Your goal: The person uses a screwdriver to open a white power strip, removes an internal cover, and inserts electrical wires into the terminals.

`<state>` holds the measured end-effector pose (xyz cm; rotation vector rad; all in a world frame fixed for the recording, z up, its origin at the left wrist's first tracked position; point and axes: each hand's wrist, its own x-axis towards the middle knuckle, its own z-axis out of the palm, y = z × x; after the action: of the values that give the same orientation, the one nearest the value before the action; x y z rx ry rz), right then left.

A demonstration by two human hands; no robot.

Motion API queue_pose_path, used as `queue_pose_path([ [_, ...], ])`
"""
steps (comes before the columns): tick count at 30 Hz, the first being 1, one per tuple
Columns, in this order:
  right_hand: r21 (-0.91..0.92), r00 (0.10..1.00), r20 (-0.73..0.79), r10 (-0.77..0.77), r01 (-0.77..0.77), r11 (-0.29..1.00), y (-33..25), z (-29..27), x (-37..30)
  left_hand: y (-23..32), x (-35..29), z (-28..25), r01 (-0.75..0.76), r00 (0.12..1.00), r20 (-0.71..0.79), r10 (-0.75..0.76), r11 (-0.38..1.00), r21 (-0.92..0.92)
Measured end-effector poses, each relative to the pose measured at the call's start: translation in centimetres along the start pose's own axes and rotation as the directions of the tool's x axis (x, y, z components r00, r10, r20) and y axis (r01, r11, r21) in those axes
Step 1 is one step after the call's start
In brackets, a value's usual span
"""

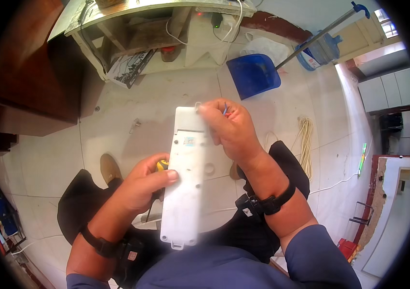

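Observation:
A long white power strip [181, 192] hangs over my lap with its underside showing, screw holes along it and a small loop at each end. My left hand [140, 185] is closed on its left edge, thumb flat on the casing. The yellow and black handle of a screwdriver [162, 165] shows behind that thumb, in the same hand; a thin dark shaft seems to point down below it. At the strip's far end, my right hand [237, 132] pinches the corner by the loop. Short blue and red wire ends [225, 110] stick out between its fingers. The strip's right edge is blurred.
A blue dustpan [255, 77] with a long handle stands ahead on the tiled floor, near a water jug [318, 50]. A coil of cream cable [305, 144] lies to the right. Beyond is a workbench [132, 29] with a flat box [130, 67] under it; a brown cabinet [31, 82] stands left.

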<state>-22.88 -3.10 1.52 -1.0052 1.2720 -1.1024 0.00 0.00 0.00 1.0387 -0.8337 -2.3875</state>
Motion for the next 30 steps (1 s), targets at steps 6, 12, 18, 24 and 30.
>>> queue_pose_path([
  [6, 0.028, 0.999, 0.026, -0.021, 0.020, 0.999, 0.4, -0.4, 0.1, 0.7, -0.2, 0.7, -0.013, 0.998, 0.053, 0.018, 0.995, -0.098],
  [12, 0.061, 0.999, 0.029, -0.023, 0.022, 0.998, 0.3, -0.3, 0.0, 0.8, -0.4, 0.8, -0.012, 0.999, 0.051, 0.018, 0.993, -0.113],
  [18, 0.061, 0.999, 0.029, -0.029, 0.027, 0.998, 0.1, -0.3, -0.1, 0.3, -0.1, 0.6, -0.029, 0.999, 0.034, 0.030, 0.999, -0.037],
  [24, 0.041, 0.999, 0.023, -0.035, 0.034, 0.999, -0.1, -0.2, -0.1, 0.2, 0.1, 0.5, -0.041, 0.999, 0.007, 0.041, 0.999, 0.024],
  [30, 0.028, 0.999, -0.003, -0.036, 0.036, 0.999, -0.1, -0.1, -0.1, 0.2, 0.1, 0.5, -0.038, 0.999, 0.010, 0.038, 0.999, 0.027],
])
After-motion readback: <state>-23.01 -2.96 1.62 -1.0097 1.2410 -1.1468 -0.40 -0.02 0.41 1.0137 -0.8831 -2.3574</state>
